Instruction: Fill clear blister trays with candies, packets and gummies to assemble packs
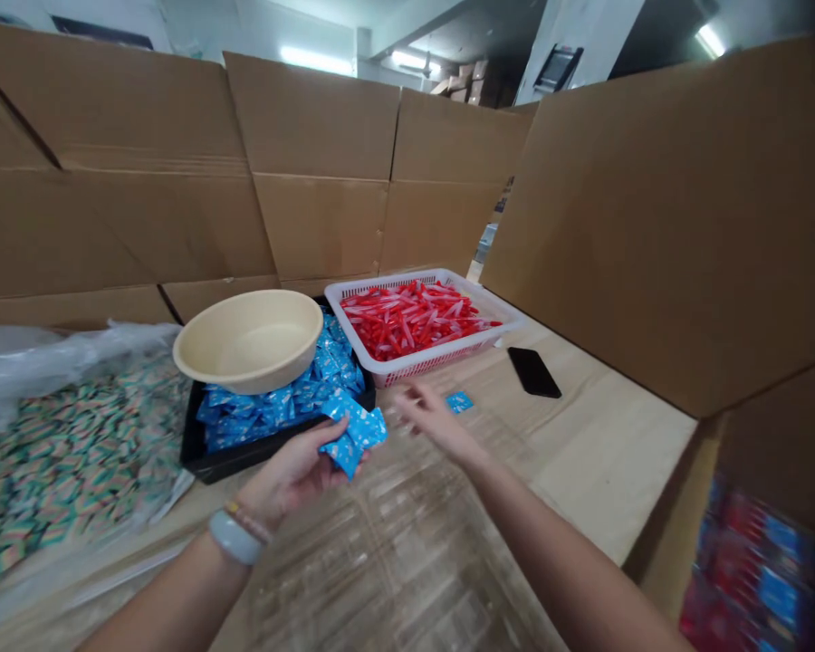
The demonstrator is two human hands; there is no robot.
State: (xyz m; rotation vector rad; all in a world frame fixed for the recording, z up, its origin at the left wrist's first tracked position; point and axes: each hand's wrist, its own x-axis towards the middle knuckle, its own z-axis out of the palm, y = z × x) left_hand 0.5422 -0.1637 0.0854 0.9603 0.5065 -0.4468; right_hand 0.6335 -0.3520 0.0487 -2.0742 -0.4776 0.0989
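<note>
My left hand (309,466) is closed around several small blue packets (357,430) with a white pattern, held over the table. Just right of them, my right hand (425,412) hovers with its fingers curled and smeared by motion; whether anything is between them does not show. One flat blue packet (459,402) lies on the table beyond it. Below both hands spread clear plastic trays with compartments (394,561), blurred. More blue packets (258,418) fill a black bin (227,466) to the left.
A cream basin (248,340) rests on the black bin. Behind stands a white basket (441,353) of red-and-white sticks (414,317). A bag of striped pieces (88,462) lies left, a black phone (533,372) right. Cardboard walls (319,181) enclose the table; packed goods (753,580) sit lower right.
</note>
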